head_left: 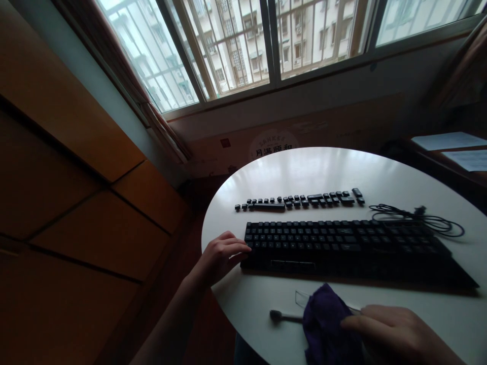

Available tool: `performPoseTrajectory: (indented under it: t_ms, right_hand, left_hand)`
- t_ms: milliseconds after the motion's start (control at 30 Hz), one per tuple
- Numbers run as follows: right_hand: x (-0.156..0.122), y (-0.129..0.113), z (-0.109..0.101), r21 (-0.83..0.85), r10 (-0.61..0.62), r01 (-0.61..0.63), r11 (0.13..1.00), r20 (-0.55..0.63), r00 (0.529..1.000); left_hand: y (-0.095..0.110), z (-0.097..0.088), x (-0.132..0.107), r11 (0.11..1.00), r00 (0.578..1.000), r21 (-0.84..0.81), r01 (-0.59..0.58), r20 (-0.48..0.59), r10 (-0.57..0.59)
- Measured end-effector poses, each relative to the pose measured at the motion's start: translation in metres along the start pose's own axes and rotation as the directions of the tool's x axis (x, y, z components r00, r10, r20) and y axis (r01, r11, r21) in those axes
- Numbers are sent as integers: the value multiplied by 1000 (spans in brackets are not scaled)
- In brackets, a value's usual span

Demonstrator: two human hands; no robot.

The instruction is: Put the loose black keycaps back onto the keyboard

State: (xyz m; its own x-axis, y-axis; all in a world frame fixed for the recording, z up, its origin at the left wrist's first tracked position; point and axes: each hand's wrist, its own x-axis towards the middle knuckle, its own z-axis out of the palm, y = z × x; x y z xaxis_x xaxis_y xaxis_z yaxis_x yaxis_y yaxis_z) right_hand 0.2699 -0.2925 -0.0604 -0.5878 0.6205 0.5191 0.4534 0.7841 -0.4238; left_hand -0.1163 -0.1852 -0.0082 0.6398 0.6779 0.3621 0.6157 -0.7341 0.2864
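A black keyboard [292, 253] lies on the white round table [243, 304], its lowest key rows bare of keycaps. My left hand [224, 253] grips the keyboard's left end, fingers over the edge and thumb at the near side. At the front, my right hand [399, 332] is closed on a crumpled purple cloth [329, 324], thumb pressed against it. Partly under the cloth lies a dark-headed brush [277, 316]. A thin wire loop [302, 298] sticks out behind the cloth; its other end is hidden near my right fingers.
Loose black keycaps [314, 202] stand in two rows beyond the keyboard, a long spacebar [268, 207] among them. A coiled black cable [429, 223] lies at the back right. Wooden cabinets [76, 203] are on the left, a barred window [243, 45] ahead.
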Motion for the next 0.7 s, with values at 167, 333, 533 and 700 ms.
performPoseTrajectory:
  t_ms: [167,333,533,700]
  right_hand:
    - [-1,0,1,18,12,-12,1000,-6,1000]
    - [-1,-1,1,20,20,-21,1000,8,1000]
    - [-1,-2,2,30,20,-21,999,9,1000]
    - [-1,-1,2,-4,7,-7,1000,6,1000]
  left_hand:
    - [3,1,0,996,999,78,-35,-28,37]
    - [5,4,-2,992,997,128,-21,-72,30]
    - [7,6,-5,995,999,102,13,-35,-10]
    - [9,3,-15,995,996,37,90,-29,-89]
